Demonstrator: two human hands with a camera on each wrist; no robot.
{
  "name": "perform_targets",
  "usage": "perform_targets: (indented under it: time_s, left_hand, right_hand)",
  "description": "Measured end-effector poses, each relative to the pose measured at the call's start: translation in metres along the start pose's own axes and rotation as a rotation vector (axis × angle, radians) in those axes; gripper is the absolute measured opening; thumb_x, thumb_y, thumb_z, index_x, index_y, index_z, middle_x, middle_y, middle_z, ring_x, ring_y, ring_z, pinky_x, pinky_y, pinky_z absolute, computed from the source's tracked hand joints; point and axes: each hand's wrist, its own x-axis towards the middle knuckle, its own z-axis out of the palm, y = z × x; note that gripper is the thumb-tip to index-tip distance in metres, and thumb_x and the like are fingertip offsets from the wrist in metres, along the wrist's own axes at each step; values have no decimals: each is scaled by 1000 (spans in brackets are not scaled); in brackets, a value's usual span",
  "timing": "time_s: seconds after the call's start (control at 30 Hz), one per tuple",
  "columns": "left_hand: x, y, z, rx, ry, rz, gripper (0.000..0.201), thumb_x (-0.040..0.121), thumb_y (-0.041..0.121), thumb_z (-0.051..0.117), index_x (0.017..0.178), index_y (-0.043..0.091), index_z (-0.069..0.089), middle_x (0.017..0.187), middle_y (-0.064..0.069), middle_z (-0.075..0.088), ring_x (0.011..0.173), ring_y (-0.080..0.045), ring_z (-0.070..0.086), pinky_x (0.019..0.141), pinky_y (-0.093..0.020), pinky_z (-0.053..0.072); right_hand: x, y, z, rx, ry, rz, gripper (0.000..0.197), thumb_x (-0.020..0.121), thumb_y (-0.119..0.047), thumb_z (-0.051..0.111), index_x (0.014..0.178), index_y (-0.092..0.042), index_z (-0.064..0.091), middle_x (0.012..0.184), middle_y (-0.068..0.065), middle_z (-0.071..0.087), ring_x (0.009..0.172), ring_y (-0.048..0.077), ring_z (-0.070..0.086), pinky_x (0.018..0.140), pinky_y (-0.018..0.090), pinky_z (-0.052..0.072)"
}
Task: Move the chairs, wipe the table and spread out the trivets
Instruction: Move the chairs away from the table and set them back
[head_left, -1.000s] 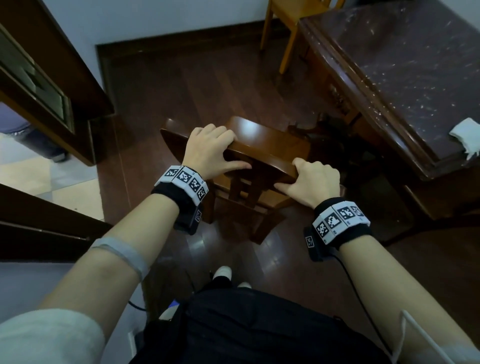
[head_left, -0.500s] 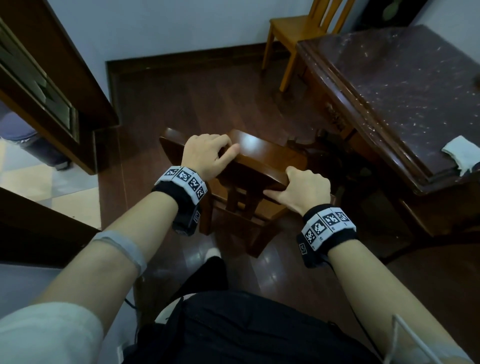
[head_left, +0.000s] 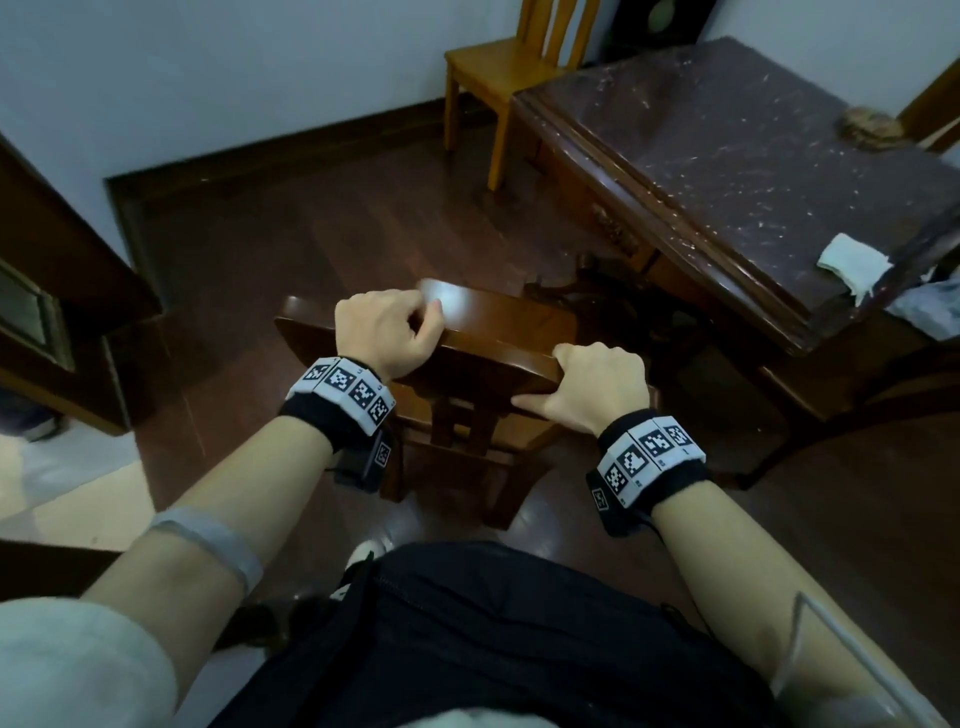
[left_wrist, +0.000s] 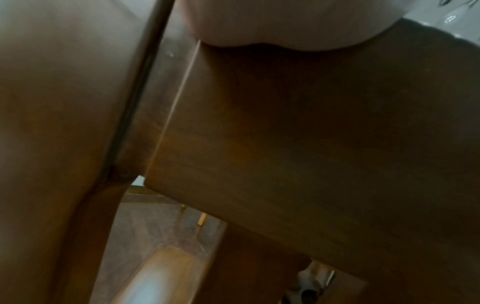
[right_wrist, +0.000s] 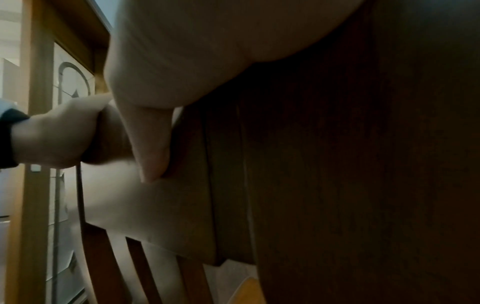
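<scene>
Both hands, left hand (head_left: 387, 332) and right hand (head_left: 597, 387), grip the dark chair (head_left: 498, 332) top rail, probably to clear table (head_left: 727, 171) access.

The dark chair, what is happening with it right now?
A person holds the dark chair by its top rail with both hands: the left hand near one end, the right hand near the other. The chair stands on the floor, apart from the table. On the table lies a white cloth, untouched. A lighter chair stands at the table's far end.
</scene>
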Motion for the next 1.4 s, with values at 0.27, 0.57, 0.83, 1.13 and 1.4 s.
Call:
perform_targets:
  time_s: [0.27, 0.57, 0.83, 1.13, 1.4]
  left_hand:
    - [46, -46, -1, -49, 55, 108, 46, 87, 41, 36, 50, 15, 41, 46, 4, 43, 41, -24, 44, 44, -27, 35]
    - [96, -57, 0, -87, 108, 184, 46, 89, 42, 35, 49, 18, 38, 46, 7, 38, 40, -18, 35, 50, -23, 23]
    - [126, -90, 3, -122, 133, 237, 45, 89, 38, 37, 49, 17, 38, 46, 8, 36, 39, -17, 34, 48, -22, 22]
    - [147, -123, 6, -130, 118, 307, 42, 88, 36, 37, 50, 18, 35, 46, 10, 32, 39, -15, 30, 48, -20, 12]
    - [158, -143, 8, -169, 92, 332, 42, 87, 36, 36, 49, 19, 35, 45, 10, 33, 38, -15, 31, 45, -19, 16]
  right_hand:
    - [39, -37, -9, -7, 17, 102, 64, 71, -84, 46, 90, -25, 57, 74, -6, 58, 74, 20, 63, 70, 33, 52]
    - [74, -38, -28, -13, 61, 159, 69, 72, -85, 46, 107, -27, 60, 79, -7, 61, 72, 15, 61, 68, 28, 49]
    - [97, -66, -32, -18, 65, 191, 69, 75, -83, 45, 112, -25, 59, 76, -8, 52, 76, 17, 62, 66, 28, 43]
    - [115, -95, -29, -13, 105, 229, 68, 77, -81, 44, 108, -22, 58, 80, -3, 64, 74, 20, 65, 67, 30, 51]
    - [123, -117, -27, -6, 93, 243, 65, 80, -77, 45, 105, -18, 55, 71, -4, 56, 72, 22, 66, 60, 28, 44]
